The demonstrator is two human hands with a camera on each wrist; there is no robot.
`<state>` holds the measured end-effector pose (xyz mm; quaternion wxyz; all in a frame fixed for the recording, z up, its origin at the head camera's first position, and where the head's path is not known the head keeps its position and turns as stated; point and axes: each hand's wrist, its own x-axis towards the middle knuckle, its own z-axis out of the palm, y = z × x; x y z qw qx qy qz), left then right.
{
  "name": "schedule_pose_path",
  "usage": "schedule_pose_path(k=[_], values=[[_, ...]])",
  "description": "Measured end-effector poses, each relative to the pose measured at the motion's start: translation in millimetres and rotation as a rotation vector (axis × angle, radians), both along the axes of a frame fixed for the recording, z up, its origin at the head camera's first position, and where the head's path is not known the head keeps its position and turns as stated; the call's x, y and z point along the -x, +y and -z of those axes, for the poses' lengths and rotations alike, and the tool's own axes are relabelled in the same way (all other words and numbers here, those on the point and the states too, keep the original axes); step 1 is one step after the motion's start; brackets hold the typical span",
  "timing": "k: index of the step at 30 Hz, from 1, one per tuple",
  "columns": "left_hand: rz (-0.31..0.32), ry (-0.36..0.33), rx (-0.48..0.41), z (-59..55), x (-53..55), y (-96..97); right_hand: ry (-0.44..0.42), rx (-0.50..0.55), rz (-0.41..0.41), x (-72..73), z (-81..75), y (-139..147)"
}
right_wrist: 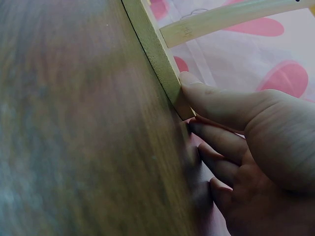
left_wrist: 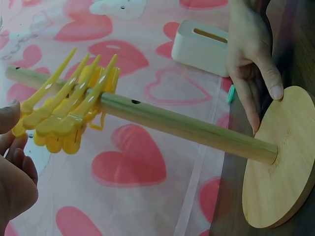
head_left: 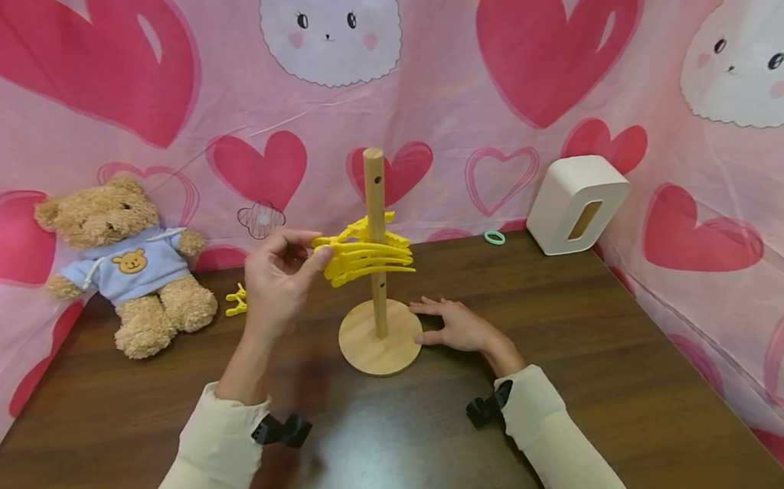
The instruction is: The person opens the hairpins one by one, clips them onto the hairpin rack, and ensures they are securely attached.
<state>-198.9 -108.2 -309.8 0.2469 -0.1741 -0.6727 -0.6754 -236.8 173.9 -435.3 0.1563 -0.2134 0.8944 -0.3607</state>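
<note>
Head cam: L hand (head_left: 277,280) pinches yellow claw clip (head_left: 348,265) by handle end, best hold; prob. light, stiff, slick. R hand (head_left: 459,327) touches base (head_left: 366,354), unclamped.

Homelike setting; wooden tabletop (head_left: 617,388), heart-print cloth (head_left: 437,110), teddy bear (head_left: 137,268)

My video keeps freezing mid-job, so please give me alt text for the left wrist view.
The left hand pinches a yellow claw clip around a wooden post; the right hand touches its round base. Behind is a white slotted box.
</note>
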Motion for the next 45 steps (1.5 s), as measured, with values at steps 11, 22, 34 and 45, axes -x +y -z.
schedule_pose_path(k=[11, 22, 34, 45], values=[[0.008, -0.028, -0.019, -0.2, 3.1, 6.1, 0.004, 0.0, -0.003, -0.5, -1.5, -0.3], [0.003, -0.051, 0.047, -2.0, 3.4, 10.1, -0.001, 0.002, -0.002, 0.4, -0.6, 0.3], [0.032, -0.025, 0.033, 0.9, 3.0, 10.3, 0.004, 0.005, -0.006, -0.1, -1.1, 0.2], [0.046, -0.054, 0.032, 4.4, 1.7, 8.6, 0.014, 0.005, -0.013, -0.4, -1.2, 0.3]])
